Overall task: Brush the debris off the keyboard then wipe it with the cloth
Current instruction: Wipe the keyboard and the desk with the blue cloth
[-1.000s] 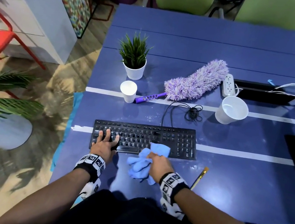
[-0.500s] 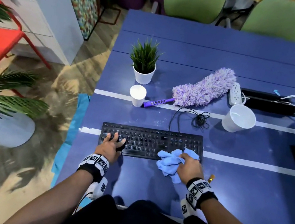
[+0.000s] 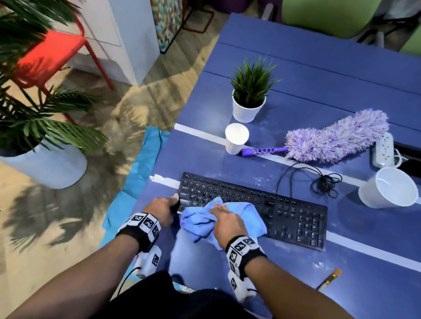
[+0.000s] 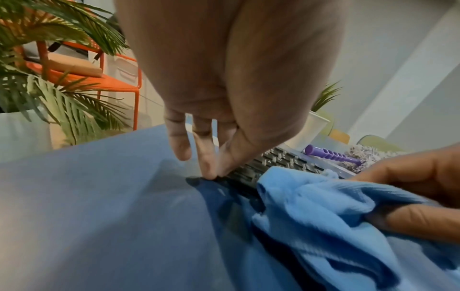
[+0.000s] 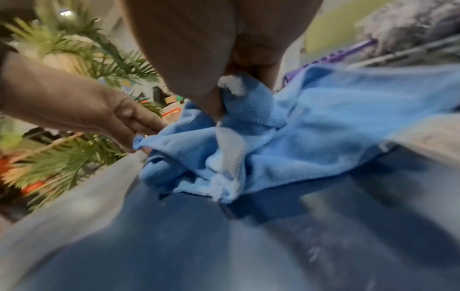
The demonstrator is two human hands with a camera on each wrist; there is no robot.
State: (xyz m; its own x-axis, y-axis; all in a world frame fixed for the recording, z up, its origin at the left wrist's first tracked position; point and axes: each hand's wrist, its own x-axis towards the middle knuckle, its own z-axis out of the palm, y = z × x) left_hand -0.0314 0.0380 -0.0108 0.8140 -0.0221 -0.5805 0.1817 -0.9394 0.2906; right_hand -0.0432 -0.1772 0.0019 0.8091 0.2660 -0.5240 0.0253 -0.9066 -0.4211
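Cloth (image 3: 223, 222) shifted from keyboard's (image 3: 292, 216) right end to its left – bunched in right hand (image 3: 225, 218). Left hand (image 3: 163, 206) pinches the keyboard's near-left corner. Wiping pass nearly spans the keys.

My right hand (image 3: 225, 219) has dragged the cloth (image 3: 231, 223) from the right end of the keyboard (image 3: 291, 218) to its left half. My left hand (image 3: 161, 207) has slid off the keys and now pinches the keyboard's near-left corner.

text check | nothing readable tbh | keyboard (image 3: 252, 209) key legends too blurry to make out | wrist bands (image 3: 243, 248) just show black-and-white marker squares, no letters or numbers
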